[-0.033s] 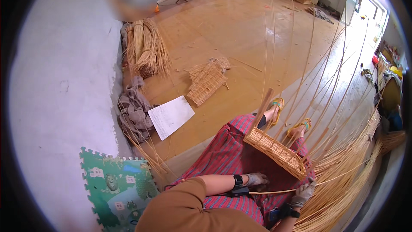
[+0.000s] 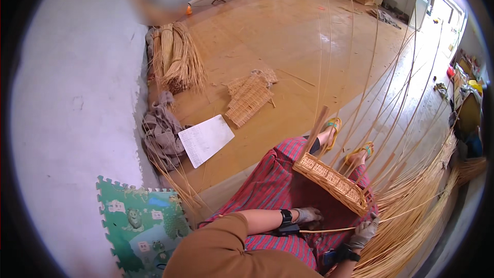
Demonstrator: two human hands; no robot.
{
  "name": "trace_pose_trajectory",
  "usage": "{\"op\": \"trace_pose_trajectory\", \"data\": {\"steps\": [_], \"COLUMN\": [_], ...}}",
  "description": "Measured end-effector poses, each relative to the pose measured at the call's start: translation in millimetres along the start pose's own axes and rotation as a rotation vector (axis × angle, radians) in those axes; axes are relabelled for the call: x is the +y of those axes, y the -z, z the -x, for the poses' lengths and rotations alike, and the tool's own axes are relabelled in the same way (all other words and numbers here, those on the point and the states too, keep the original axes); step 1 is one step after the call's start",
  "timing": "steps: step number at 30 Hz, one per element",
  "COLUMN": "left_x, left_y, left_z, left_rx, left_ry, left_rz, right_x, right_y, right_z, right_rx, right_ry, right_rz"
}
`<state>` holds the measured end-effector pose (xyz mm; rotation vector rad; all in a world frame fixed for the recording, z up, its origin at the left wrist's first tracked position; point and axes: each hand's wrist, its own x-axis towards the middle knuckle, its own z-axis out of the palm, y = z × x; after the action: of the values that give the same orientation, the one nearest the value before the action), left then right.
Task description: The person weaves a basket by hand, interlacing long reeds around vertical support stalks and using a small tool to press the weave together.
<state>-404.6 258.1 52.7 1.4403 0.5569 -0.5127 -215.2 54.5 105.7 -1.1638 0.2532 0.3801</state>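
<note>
A partly woven wicker basket (image 2: pixel 332 180) rests tilted across my lap on red striped cloth (image 2: pixel 252 188). Long upright stakes rise from its edge toward the far side. My right hand (image 2: pixel 364 231), in a pale work glove, is closed around a thin cane strand (image 2: pixel 329 230) just below the basket's right end. That strand runs left to a black device by my left wrist and right past the hand. My left hand (image 2: pixel 310 216), also gloved, lies low on the cloth to the left of the basket; its fingers are too hidden to read.
Loose cane strands (image 2: pixel 417 201) spread along the right. Ahead on the floor are woven pieces (image 2: pixel 249 100), a white sheet (image 2: pixel 207 140), a grey-brown cloth (image 2: pixel 162 131) and a cane bundle (image 2: pixel 177 62). A green foam mat (image 2: pixel 136 221) leans at the left wall.
</note>
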Motion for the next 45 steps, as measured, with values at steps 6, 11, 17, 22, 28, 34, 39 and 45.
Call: {"op": "trace_pose_trajectory", "data": {"steps": [6, 11, 17, 22, 28, 34, 39, 45], "left_x": [-14.6, -15.6, -32.3, 5.3, -2.7, -25.3, -16.4, -3.8], "left_y": [-2.0, -4.0, 0.1, 2.7, -4.0, -12.1, -9.2, -6.4], "left_z": [-7.6, -17.1, -16.4, 14.3, 4.0, -16.3, -14.6, -2.9], "left_rx": [0.01, -0.044, 0.033, 0.008, -0.03, -0.012, 0.009, -0.008], "left_ry": [-0.123, -0.097, -0.177, -0.068, 0.01, 0.011, -0.019, 0.051], "left_rz": [-0.074, 0.114, -0.094, -0.024, 0.204, 0.26, 0.189, 0.176], "right_x": [11.6, 15.5, 18.3, 10.2, 21.8, 32.3, 37.9, 18.3], "right_y": [13.4, 13.7, 3.2, -3.7, 4.4, -0.9, 24.5, -8.0], "right_z": [-8.2, -23.5, -16.8, -10.7, -33.3, -40.9, -55.1, -24.1], "right_rx": [-0.048, -0.003, -0.01, 0.026, 0.093, 0.232, 0.143, 0.186], "right_ry": [0.041, 0.12, 0.07, 0.074, 0.12, 0.103, 0.083, 0.054], "right_rz": [0.074, 0.098, 0.13, 0.181, 0.233, 0.223, 0.264, 0.313]}}
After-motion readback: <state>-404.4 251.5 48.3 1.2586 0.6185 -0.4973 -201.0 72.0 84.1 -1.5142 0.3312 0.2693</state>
